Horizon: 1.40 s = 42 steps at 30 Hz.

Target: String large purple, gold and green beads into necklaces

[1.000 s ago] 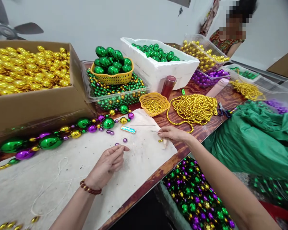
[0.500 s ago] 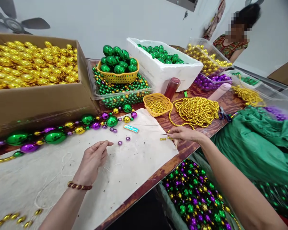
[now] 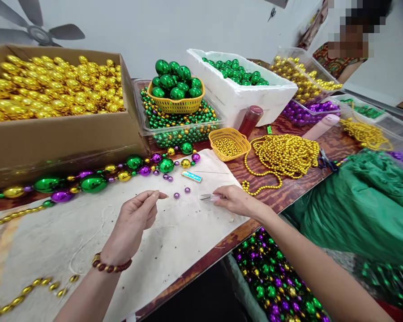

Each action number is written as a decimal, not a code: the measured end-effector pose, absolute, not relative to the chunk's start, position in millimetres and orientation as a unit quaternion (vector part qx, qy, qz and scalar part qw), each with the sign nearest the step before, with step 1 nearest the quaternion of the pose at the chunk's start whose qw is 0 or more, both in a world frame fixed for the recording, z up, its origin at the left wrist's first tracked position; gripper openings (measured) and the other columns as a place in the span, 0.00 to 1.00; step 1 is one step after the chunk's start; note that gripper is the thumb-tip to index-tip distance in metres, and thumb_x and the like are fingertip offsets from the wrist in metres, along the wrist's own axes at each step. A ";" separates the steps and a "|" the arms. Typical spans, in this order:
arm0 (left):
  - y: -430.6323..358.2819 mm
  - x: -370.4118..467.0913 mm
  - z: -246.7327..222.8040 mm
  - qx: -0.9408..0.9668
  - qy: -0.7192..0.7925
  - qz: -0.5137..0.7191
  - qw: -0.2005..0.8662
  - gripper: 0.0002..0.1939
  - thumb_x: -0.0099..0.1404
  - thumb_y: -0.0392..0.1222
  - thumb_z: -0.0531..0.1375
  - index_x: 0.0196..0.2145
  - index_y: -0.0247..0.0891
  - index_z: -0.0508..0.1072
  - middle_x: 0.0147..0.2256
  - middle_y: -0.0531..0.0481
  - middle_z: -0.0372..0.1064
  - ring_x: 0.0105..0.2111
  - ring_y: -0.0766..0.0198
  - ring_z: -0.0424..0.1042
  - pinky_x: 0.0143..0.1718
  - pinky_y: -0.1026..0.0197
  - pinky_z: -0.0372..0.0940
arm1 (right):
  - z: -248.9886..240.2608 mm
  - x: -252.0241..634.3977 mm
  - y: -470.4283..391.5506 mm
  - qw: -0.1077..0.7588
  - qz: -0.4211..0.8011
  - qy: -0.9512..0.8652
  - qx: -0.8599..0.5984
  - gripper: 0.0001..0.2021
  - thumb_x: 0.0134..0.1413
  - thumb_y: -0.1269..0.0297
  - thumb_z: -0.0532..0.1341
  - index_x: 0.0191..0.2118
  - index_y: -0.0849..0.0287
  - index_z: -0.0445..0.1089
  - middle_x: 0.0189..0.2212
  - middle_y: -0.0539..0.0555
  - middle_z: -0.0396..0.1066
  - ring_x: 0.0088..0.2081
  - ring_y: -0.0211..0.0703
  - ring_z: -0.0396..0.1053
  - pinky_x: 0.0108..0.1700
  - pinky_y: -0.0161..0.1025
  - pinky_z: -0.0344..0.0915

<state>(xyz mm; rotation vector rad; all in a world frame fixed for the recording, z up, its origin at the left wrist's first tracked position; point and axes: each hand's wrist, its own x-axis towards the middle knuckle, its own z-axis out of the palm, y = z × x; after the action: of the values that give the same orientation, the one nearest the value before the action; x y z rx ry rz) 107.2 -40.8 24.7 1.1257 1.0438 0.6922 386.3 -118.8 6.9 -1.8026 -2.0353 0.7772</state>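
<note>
My left hand (image 3: pixel 134 219) is closed in a pinch above the white cloth (image 3: pixel 174 255); what is between its fingertips is too small to make out. White thread (image 3: pixel 102 223) curls on the cloth around that hand. In my right hand (image 3: pixel 233 200) is a pair of thread snips (image 3: pixel 212 197), blades pointing left. Two loose purple beads (image 3: pixel 182 193) lie between the hands, near a short piece of thread. Behind them are a small blue packet (image 3: pixel 191 177) and a long thin needle (image 3: pixel 210 172). A strand of large green, purple and gold beads (image 3: pixel 93 183) stretches along the cloth's back edge.
A cardboard box of gold beads (image 3: pixel 60 134), a clear tub (image 3: pixel 181 138), a white foam box (image 3: pixel 242 98) and a yellow basket (image 3: pixel 230 152) line the back. Coiled gold bead chain (image 3: pixel 285 156) and scissors (image 3: pixel 326 161) lie right. Another person (image 3: pixel 342 62) is beyond.
My right hand has moved left from beside the gold bead chain to over the cloth, bringing the snips near the purple beads. My left hand keeps its pinch. The view has shifted slightly.
</note>
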 end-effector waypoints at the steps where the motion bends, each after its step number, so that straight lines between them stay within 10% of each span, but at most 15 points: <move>1: -41.5 106.7 25.4 0.498 0.463 0.306 0.666 0.18 0.62 0.53 0.60 0.39 0.35 0.74 0.20 0.60 0.39 0.19 0.73 0.39 0.19 0.67 0.37 | 5.4 384.0 -117.8 0.157 0.269 -0.714 -0.627 0.06 0.58 0.64 0.60 0.36 0.60 0.73 0.30 0.53 0.73 0.31 0.39 0.66 0.33 0.33 0.56; 42: -39.0 63.6 25.5 0.351 0.414 0.424 0.725 0.10 0.63 0.44 0.61 0.36 0.32 0.72 0.19 0.61 0.44 0.16 0.78 0.46 0.17 0.70 0.43 | 17.0 230.0 -99.2 0.138 0.236 -0.812 -0.515 0.10 0.63 0.61 0.56 0.37 0.62 0.71 0.33 0.58 0.74 0.34 0.45 0.71 0.32 0.37 0.57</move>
<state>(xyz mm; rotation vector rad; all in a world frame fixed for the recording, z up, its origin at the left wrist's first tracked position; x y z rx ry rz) 63.6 -39.0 25.5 0.7752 0.9129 0.9362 230.0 -99.2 17.0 -1.4903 -2.3480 0.6837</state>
